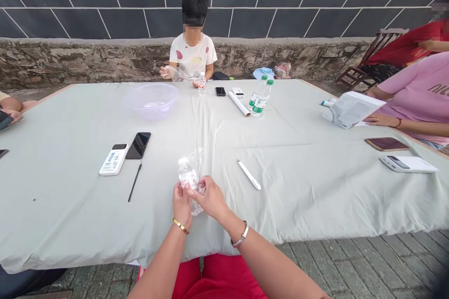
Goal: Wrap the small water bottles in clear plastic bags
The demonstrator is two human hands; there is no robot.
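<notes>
A small clear water bottle with a white cap and a red-and-white label stands slightly tilted near the table's front edge. Thin clear plastic film, which looks like a bag, rises beside and behind it. My left hand is closed on the bottle's left side. From the right, my right hand grips the bottle with its thumb across the front; its fingertips lie partly behind the bottle and film. Whether the film goes fully round the bottle, I cannot tell. A white pen-like knife lies to the right of my hands.
Left of my hands lie a phone with a strap and a white power bank. Farther back are a translucent purple basin, a white roll and two green-capped bottles. Other people sit around the cloth-covered table.
</notes>
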